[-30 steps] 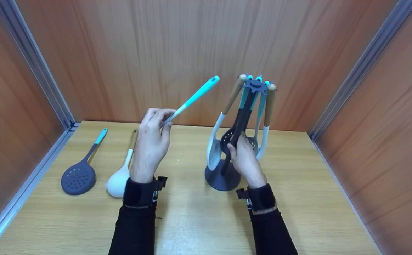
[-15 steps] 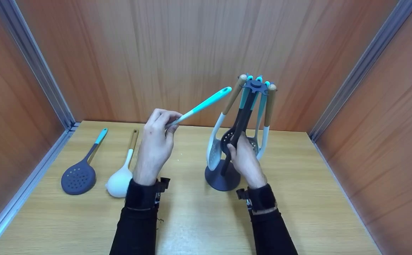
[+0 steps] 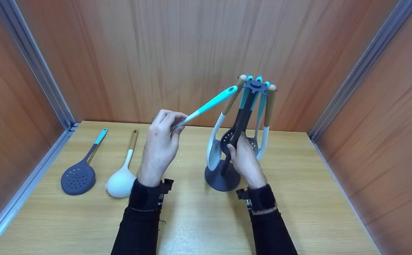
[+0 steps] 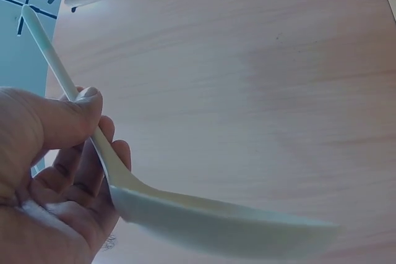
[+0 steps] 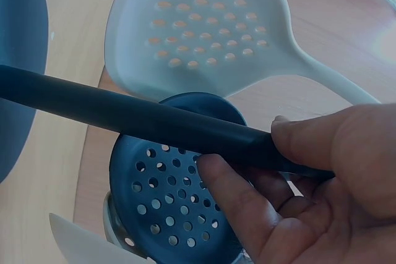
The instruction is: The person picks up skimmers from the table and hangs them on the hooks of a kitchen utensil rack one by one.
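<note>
Just left of the smooth, dark, round-based stand (image 3: 223,180), your left hand (image 3: 161,140) pinches a pale, smooth utensil (image 4: 216,224) with broad, curved head and slim turquoise handle (image 3: 211,105); your right hand (image 3: 245,157) grips the stand's post (image 3: 242,122).

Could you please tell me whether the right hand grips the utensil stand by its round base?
No, the right hand grips the post of the utensil stand, above its round base.

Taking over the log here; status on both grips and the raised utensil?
Left grip pinching turquoise-handled utensil, held aloft. Right grip holding rack post. Possibly in the way: left hanging wooden-handled utensil, overlapping in head view; contact unclear.
</note>
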`<state>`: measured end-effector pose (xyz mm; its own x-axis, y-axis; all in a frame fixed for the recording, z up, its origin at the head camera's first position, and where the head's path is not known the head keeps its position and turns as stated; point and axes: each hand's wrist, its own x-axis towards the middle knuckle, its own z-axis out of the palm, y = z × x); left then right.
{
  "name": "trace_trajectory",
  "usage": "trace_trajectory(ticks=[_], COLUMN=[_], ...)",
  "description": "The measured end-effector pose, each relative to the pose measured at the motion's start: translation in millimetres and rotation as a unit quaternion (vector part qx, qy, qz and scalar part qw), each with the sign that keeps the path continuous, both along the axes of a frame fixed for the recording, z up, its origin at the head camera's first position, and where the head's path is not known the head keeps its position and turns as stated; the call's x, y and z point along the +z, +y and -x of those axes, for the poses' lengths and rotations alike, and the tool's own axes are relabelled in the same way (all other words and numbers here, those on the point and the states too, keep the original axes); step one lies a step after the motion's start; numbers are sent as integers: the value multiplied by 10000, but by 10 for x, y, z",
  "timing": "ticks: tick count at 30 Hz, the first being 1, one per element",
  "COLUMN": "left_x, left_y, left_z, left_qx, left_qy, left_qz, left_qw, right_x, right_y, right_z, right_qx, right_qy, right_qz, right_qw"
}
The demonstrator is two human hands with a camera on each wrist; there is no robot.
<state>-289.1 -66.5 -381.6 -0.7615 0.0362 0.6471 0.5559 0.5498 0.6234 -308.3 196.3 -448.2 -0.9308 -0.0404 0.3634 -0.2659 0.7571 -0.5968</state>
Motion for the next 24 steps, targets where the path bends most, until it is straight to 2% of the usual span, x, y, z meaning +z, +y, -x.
trace_trajectory(ticks=[6, 10, 15, 24], left_x=[0, 1, 2, -8], left_y=[38, 53, 79, 129], left_z=[-9, -15, -26, -31], left_qx=[-22, -59, -61, -92], left_qy=[10, -5, -63, -168], left_qz=[-82, -146, -123, -29], left_qw=[10000, 9999, 9999, 9998], right_x=[-17, -9, -17, -16], right_y=[-12, -15, -4, -2], right_z=[0, -4, 7, 9], right_qx=[-34, -67, -85, -47], right_qy=[82, -39, -156, -77], right_qz=[55, 80, 45, 60], right_qw=[9999, 9999, 9998, 9999])
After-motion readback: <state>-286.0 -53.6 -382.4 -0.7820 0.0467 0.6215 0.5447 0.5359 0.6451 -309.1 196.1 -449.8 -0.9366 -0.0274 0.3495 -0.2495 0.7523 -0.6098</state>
